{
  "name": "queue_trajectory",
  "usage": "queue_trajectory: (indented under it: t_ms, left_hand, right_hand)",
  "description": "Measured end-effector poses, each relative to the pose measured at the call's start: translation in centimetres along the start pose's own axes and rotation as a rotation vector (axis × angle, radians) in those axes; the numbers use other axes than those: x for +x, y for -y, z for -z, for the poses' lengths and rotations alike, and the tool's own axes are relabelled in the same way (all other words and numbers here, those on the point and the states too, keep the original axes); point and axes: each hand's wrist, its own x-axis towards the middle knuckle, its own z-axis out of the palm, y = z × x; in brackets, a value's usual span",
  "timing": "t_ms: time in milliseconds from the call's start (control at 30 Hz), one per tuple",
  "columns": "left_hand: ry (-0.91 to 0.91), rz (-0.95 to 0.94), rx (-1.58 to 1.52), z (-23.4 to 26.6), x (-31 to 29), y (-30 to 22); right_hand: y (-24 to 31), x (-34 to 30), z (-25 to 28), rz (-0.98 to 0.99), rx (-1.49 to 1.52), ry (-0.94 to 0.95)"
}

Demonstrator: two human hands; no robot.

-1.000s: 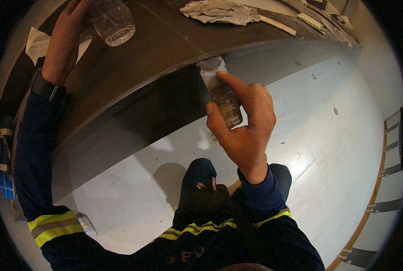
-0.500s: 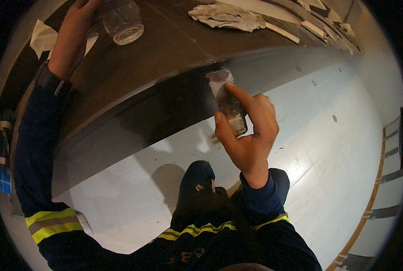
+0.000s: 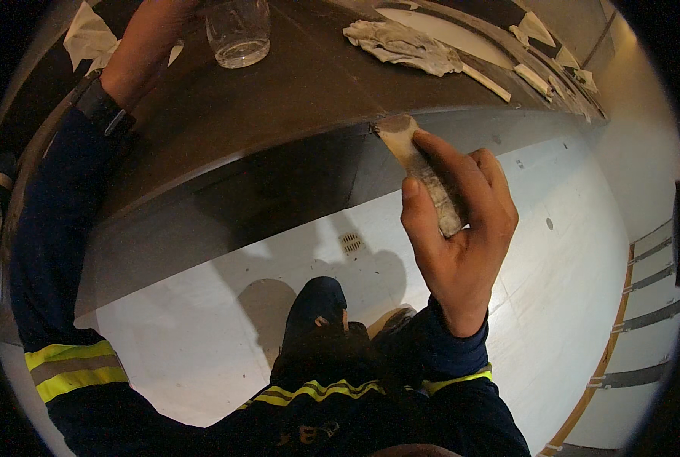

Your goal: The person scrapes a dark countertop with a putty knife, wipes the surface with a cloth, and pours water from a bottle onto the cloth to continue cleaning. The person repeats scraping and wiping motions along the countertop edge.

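Note:
My right hand grips a flat, worn, whitish-grey tool between thumb and fingers. Its exact kind is unclear. The tool's far end rests at or very close to the edge of a large dark curved panel. At the upper left, my left hand reaches over that panel, its fingers cut off by the picture's top edge. Just right of it stands a clear drinking glass; whether the fingers touch it cannot be seen.
A crumpled whitish cloth or glove lies on the panel beside a pale stick. Scraps of torn pale paper hang at the far left, more at the far right. Below is a light floor with a small drain grate.
The view has shifted a little. My right hand, with the tool, has moved right along the panel edge, and the tool has turned more edge-on. My left hand stays near the glass.

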Motion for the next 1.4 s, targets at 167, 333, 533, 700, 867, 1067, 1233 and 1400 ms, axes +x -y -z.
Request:
queue_trajectory:
  t_ms: [167,333,533,700,867,1067,1233,1400]
  left_hand:
    - [0.024,-0.025,-0.006,-0.3,-0.5,-0.4]
    - [0.029,-0.035,0.031,1.2,-0.9,-1.1]
    - [-0.04,-0.024,0.03,-0.6,-0.7,-0.3]
    - [-0.017,-0.021,0.048,-0.4,-1.0,-0.7]
    - [-0.03,-0.012,0.07,-0.5,-0.7,-0.8]
    - [-0.012,0.004,0.08,-1.2,-1.1,-1.7]
    - [0.057,-0.083,0.19,3.8,1.5,3.7]
    - [0.082,-0.079,0.167,3.0,1.7,4.1]
  right_hand:
    - [0.2,0.6,-0.1,-0.006,-0.034,0.009]
    - [1.0,1.2,-0.4,-0.01,-0.009,0.037]
    - [0.3,0.5,-0.5,-0.016,-0.032,0.036]
    - [0.5,-0.2,-0.9,-0.073,0.035,0.034]
    - [0.0,-1.1,-2.1,-0.068,0.071,-0.006]
    - [-0.8,-2.6,-3.7,-0.041,0.034,-0.083]
    - [-1.1,-2.9,-4.6,0.009,0.077,-0.148]
    - [-1.5,-3.2,-5.1,-0.008,0.088,-0.178]
